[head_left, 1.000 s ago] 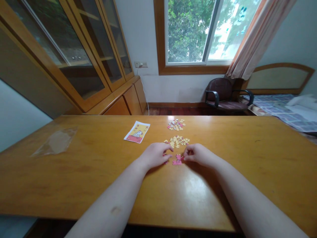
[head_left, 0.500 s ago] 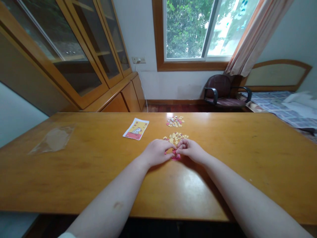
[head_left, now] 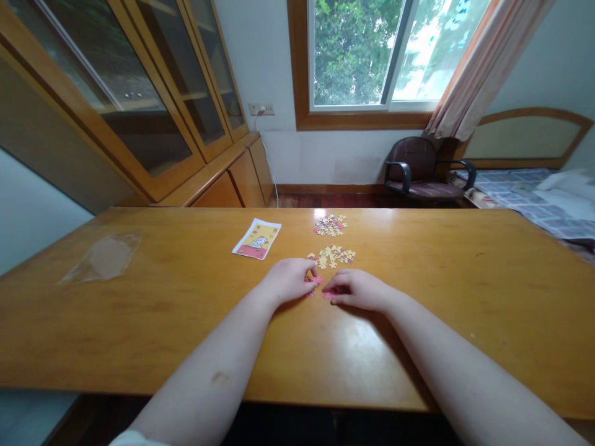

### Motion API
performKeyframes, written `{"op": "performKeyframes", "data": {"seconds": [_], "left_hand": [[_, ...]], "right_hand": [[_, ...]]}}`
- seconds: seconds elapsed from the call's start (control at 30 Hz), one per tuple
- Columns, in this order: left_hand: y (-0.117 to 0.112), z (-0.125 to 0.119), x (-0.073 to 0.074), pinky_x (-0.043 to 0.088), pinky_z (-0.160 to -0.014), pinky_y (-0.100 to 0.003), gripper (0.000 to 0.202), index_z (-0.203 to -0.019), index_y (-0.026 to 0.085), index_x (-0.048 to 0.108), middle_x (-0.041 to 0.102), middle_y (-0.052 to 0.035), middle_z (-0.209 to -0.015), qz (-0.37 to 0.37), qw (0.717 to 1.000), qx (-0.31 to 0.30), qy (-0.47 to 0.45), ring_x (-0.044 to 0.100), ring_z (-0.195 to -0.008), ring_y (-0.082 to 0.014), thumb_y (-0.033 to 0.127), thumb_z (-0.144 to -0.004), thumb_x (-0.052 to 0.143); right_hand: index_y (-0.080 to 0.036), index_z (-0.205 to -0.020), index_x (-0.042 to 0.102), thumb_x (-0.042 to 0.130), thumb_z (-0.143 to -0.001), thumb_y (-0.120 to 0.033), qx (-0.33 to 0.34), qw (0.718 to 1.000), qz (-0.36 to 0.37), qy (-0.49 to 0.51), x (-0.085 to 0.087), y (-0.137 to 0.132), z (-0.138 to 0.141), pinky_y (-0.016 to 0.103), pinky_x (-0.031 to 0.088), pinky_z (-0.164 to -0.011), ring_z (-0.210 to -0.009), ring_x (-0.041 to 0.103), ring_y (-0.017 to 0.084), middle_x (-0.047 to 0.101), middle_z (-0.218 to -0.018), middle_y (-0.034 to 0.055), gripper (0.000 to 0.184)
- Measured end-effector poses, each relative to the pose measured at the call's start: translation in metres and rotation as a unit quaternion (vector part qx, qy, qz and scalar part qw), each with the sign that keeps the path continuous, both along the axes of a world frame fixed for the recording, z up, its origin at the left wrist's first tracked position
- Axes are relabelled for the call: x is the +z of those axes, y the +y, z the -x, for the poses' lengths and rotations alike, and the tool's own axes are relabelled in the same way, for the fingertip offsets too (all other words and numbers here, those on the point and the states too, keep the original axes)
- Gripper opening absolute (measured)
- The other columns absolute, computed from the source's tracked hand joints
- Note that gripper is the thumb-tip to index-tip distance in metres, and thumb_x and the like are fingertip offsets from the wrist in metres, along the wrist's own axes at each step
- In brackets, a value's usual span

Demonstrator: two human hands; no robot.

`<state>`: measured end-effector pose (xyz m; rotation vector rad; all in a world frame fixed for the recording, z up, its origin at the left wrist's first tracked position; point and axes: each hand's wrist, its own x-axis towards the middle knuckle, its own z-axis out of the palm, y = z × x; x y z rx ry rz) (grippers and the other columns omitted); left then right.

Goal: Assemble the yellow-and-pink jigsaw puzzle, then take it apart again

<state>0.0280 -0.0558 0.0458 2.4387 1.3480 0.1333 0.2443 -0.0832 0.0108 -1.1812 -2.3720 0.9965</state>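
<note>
My left hand (head_left: pixel 294 277) is curled, thumb and fingers closed on pink jigsaw pieces (head_left: pixel 317 280) low over the table. Just right of it, a second small pink cluster of jigsaw pieces (head_left: pixel 330 295) lies on the wood under the bent fingers of my right hand (head_left: pixel 356 288), its thumb at the near edge. A narrow gap separates the two pink clusters. Beyond my hands is a loose pile of mostly yellow jigsaw pieces (head_left: pixel 333 255). Farther back sits a mixed pile of pink, white and yellow jigsaw pieces (head_left: pixel 331 225).
A printed picture card (head_left: pixel 257 239) with a white animal on yellow and pink lies left of the piles. A clear plastic bag (head_left: pixel 105 257) rests on the left of the wooden table (head_left: pixel 186 310). Past the table stand a cabinet (head_left: pixel 218 183), a chair (head_left: pixel 413 164) and a bed.
My hands were close together over one pink spot; now they are apart, the left a little to the left. A gap shows between two pink clusters.
</note>
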Motion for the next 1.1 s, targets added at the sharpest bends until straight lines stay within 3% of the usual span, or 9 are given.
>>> {"op": "performKeyframes", "data": {"seconds": [0.17,0.43,0.73,1.1], "left_hand": [[0.0,0.0,-0.005,0.039,-0.059,-0.025,0.021,-0.083,0.024,0.068,0.072,-0.0014,-0.083,0.03,0.999,-0.037,0.017,0.063,-0.073,-0.0179,0.044,-0.079,0.062],[-0.002,-0.003,-0.011,0.038,-0.057,-0.024,0.017,-0.083,0.025,0.069,0.072,0.0004,-0.081,0.061,0.996,-0.071,0.013,0.063,-0.072,-0.0166,0.039,-0.075,0.064],[-0.002,-0.005,-0.009,0.036,-0.057,-0.023,0.02,-0.086,0.024,0.069,0.071,0.0,-0.082,0.079,0.994,-0.071,0.026,0.062,-0.072,-0.0164,0.04,-0.074,0.065],[0.0,-0.003,-0.015,0.036,-0.057,-0.024,0.02,-0.087,0.026,0.068,0.071,0.0011,-0.082,0.073,0.994,-0.074,0.009,0.062,-0.072,-0.0171,0.04,-0.073,0.067]], "right_hand": [[-0.022,-0.095,0.073,0.066,-0.083,-0.026,-0.006,0.999,-0.014,-0.033,-0.001,0.001,0.002,0.028,0.046,-0.077,-0.083,0.062,0.017,0.068,-0.092,0.0047,0.015],[-0.02,-0.092,0.071,0.069,-0.079,-0.024,-0.028,0.999,-0.003,-0.031,-0.005,0.003,0.005,0.026,0.043,-0.069,-0.076,0.06,0.016,0.069,-0.084,0.003,0.014],[-0.018,-0.092,0.069,0.071,-0.075,-0.021,-0.049,0.998,-0.01,-0.045,-0.006,0.002,0.006,0.024,0.039,-0.063,-0.069,0.057,0.014,0.066,-0.078,0.0013,0.017],[-0.019,-0.091,0.072,0.067,-0.08,-0.023,-0.038,0.999,-0.03,-0.01,-0.002,0.0,0.003,0.026,0.044,-0.069,-0.074,0.06,0.015,0.068,-0.083,0.0029,0.013]]}}
